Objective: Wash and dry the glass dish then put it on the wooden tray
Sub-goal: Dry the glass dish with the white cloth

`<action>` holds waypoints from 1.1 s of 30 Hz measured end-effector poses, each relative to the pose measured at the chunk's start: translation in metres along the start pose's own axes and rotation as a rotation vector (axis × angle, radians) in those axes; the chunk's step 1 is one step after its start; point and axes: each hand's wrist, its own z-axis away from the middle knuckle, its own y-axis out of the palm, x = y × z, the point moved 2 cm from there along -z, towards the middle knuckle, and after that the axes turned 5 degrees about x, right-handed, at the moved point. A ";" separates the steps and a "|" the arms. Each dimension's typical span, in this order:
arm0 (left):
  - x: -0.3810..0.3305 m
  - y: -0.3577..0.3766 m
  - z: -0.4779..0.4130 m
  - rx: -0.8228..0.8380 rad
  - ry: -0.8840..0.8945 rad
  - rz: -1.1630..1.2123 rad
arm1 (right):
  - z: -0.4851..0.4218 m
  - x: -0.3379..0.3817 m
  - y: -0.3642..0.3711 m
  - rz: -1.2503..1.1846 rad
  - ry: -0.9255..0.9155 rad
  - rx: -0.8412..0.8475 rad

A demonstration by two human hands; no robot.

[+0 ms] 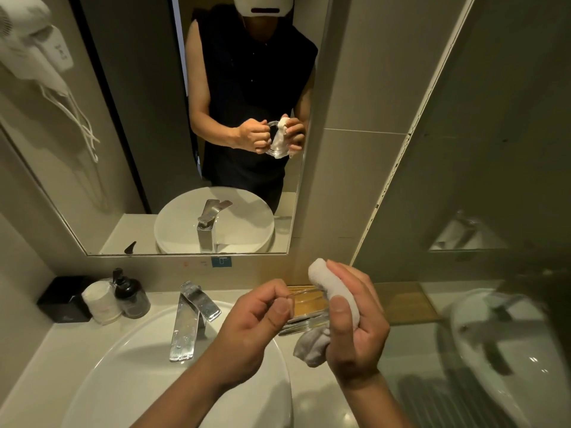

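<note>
Bathroom vanity, seen from above, with pale tiled walls and a white countertop (37, 375). At far left a white hair dryer (29, 47) hangs on the wall beside a large mirror (145, 143), whose reflection shows a person in a dark sleeveless top holding a dish and a cloth at chest height. Below, against the wall, stand a black box (63, 301), a white roll-like item (100, 302) and a dark pump bottle (131, 296), close together. A chrome faucet (191, 319) rises behind the round white basin (123, 381). The left hand (256, 316) pinches the near-left rim of the glass dish (304, 307) between thumb and curled forefinger, the remaining fingers folded toward the palm. The dish is held tilted in the air, above the counter at the basin's right edge and in front of the wooden tray (401, 304), not resting on it. The right hand (355, 319) grasps a bunched white cloth (335, 291), thumb and fingers curled round it, and presses it against the dish's right side; one end of the cloth protrudes above the fingers, the other hangs below the dish. At far right a glossy dark panel (494, 180) reflects the basin.
</note>
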 end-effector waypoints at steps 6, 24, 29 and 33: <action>-0.024 -0.005 -0.008 0.137 -0.136 -0.148 | -0.008 -0.002 -0.001 0.184 -0.179 0.059; -0.010 0.000 -0.009 0.004 -0.106 -0.288 | -0.004 -0.007 0.002 0.050 -0.019 0.021; -0.021 0.004 -0.011 0.009 -0.140 -0.246 | -0.008 -0.005 0.002 0.177 -0.136 0.079; -0.026 0.008 -0.009 -0.110 -0.086 -0.184 | -0.011 0.003 0.005 0.125 -0.168 0.038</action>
